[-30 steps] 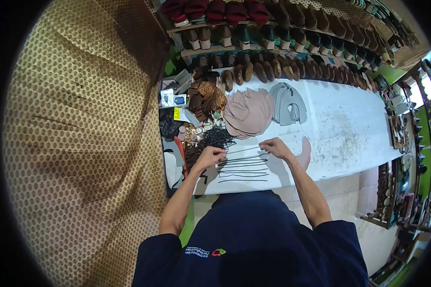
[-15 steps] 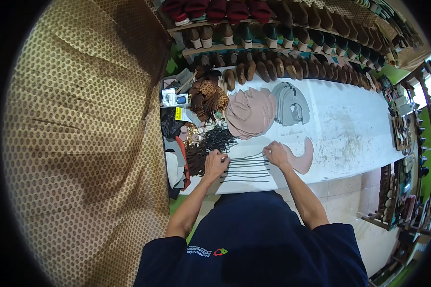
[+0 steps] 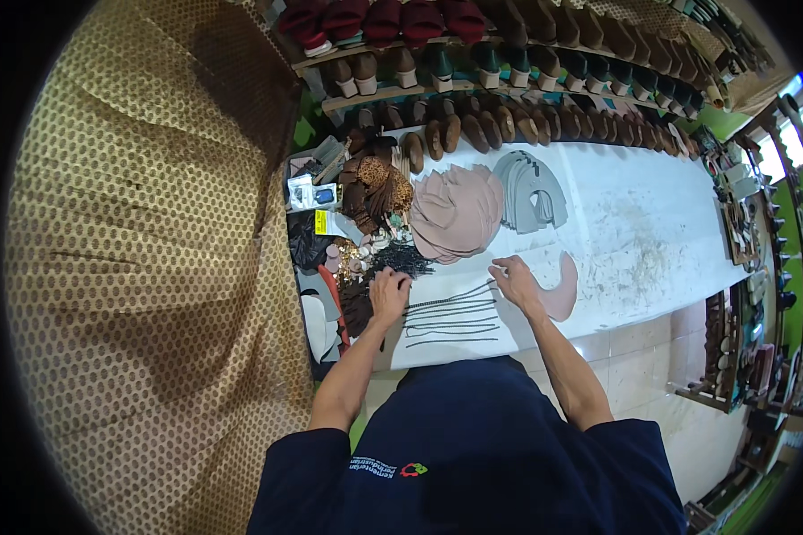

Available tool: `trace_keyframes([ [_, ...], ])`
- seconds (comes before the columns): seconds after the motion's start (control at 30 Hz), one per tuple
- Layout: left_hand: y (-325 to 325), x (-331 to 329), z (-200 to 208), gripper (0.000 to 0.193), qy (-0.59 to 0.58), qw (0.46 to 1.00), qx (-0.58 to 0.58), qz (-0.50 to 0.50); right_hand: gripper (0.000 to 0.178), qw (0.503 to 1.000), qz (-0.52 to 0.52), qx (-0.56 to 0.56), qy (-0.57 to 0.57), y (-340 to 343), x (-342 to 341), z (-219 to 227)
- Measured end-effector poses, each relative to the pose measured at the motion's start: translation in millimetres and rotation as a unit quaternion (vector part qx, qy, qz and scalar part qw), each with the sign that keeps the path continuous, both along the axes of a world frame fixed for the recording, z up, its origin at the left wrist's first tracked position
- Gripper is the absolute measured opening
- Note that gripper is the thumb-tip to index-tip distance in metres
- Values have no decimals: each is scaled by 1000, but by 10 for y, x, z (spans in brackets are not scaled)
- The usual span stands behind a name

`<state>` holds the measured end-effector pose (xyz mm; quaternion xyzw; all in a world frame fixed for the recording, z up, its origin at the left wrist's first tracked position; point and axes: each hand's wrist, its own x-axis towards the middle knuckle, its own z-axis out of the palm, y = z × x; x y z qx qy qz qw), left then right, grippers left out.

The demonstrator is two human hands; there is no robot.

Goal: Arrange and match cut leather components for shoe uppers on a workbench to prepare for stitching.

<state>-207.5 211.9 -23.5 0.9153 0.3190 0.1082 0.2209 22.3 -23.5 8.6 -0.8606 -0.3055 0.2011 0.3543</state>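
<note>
Several thin dark cords (image 3: pixel 451 326) lie in roughly parallel rows on the white-covered table, the topmost slanting up to the right. My left hand (image 3: pixel 390 296) is over their left ends, beside a tangled heap of black cords (image 3: pixel 401 259). Its fingers are bent and slightly apart, with nothing visible in them. My right hand (image 3: pixel 517 282) hovers just beyond the right end of the top cord, thumb and fingers loosely parted. To its right lies a curved pink piece (image 3: pixel 562 290), partly behind the hand.
Beyond the cords sit a round stack of pink pieces (image 3: pixel 456 212) and a stack of grey curved pieces (image 3: pixel 533 192). Brown and leopard-patterned pieces (image 3: pixel 372 183) crowd the left. Shoe shelves (image 3: pixel 379 95) line the back, and a patterned curtain (image 3: pixel 152 267) hangs at left.
My left hand has drawn back left and up from the cords toward the black heap. My right hand has come off the top cord's end, its fingers loosening. The view has shifted slightly.
</note>
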Motion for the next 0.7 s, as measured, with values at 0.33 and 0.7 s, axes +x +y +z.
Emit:
trace_keyframes([
  [0.33, 816, 423, 621, 18, -104, 986, -94, 90, 36, 999, 5, 13, 32, 150, -23, 160],
  [0.7, 775, 676, 1953, 18, -66, 890, -444, -73, 52, 947, 113, 265, 141, 1130, -112, 1092],
])
